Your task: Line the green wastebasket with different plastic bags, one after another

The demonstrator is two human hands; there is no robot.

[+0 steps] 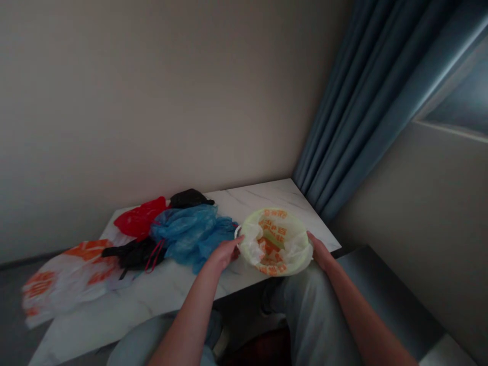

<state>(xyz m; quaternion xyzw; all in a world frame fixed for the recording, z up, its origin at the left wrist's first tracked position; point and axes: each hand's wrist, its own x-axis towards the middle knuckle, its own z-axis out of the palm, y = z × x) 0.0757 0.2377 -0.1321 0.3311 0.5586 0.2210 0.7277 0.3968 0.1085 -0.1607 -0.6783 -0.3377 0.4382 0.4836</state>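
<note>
The left hand point(224, 254) and right hand point(320, 251) pinch opposite edges of the printed bag point(274, 243) to hold its mouth open, beside the blue bag point(192, 235).

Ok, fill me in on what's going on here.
A person is holding a pale plastic bag with orange print open at its rim, with their left hand on one side and their right hand on the other. The bag sits at the near edge of a white marble-look table. Beside the left hand lies a crumpled blue plastic bag. Farther along are a red bag, two black bags, and an orange-printed white bag.
</note>
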